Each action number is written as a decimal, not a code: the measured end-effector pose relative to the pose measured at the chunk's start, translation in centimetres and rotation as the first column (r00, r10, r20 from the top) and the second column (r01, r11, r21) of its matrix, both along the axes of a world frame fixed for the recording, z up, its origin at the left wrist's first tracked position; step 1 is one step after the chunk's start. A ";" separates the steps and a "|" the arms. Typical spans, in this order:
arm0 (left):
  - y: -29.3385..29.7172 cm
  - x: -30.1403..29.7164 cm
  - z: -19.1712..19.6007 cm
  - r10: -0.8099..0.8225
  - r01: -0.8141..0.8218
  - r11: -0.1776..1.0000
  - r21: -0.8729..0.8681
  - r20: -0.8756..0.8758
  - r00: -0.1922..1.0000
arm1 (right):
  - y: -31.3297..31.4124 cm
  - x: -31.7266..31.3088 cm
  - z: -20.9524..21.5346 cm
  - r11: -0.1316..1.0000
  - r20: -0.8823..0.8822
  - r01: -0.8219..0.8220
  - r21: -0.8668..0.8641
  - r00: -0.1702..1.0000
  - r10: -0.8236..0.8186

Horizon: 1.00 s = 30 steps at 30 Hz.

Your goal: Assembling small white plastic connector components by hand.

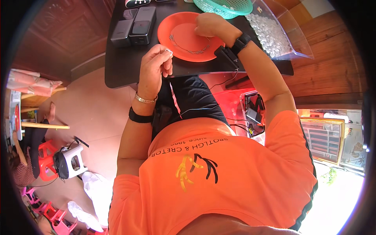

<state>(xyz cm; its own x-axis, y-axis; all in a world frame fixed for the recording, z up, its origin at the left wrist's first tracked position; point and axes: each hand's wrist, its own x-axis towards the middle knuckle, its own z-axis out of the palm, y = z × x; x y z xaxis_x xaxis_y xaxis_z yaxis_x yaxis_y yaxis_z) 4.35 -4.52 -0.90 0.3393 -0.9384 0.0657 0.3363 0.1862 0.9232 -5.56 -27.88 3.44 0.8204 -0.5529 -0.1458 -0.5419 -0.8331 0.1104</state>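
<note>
My left hand [154, 64] is raised at the table's near edge, beside an orange-red plate [166, 25]. Its thumb and forefinger pinch a small white piece [169, 52], too small to name exactly. Over the far right part of the plate, my right hand [211, 26] has its fingers curled downward, and whatever they hold is hidden. Thin silvery wire-like bits [196, 51] lie in a curved line on the plate's near side. A band with a small black device is strapped to my right wrist; my left wrist wears a bracelet and a black band.
The black table [125, 62] also bears grey box-shaped devices [143, 24] at the left. A green mesh basket [224, 11] stands behind the plate. Right of it, a clear tray [297, 49] holds many glossy white pieces [268, 35]. A cable hangs off the near edge.
</note>
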 end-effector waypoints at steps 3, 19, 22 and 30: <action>0.0 0.0 -0.1 -0.001 0.001 1.000 -0.011 -0.003 1.000 | 0.3 -0.2 0.5 1.000 0.031 -0.001 -0.008 1.000 0.001; -0.3 -0.4 0.0 0.043 -0.043 0.999 -0.020 -0.018 0.999 | 3.0 -3.3 0.7 0.988 0.632 -0.150 0.041 0.769 0.090; -0.4 -0.6 0.2 0.051 -0.051 0.999 -0.019 0.000 0.999 | 2.2 -3.6 0.0 0.965 0.552 -0.252 -0.070 0.796 0.248; 1.1 -3.0 2.1 0.058 -0.062 0.998 0.032 0.095 0.994 | 5.9 -4.5 0.7 0.904 0.710 -0.427 0.004 0.638 0.297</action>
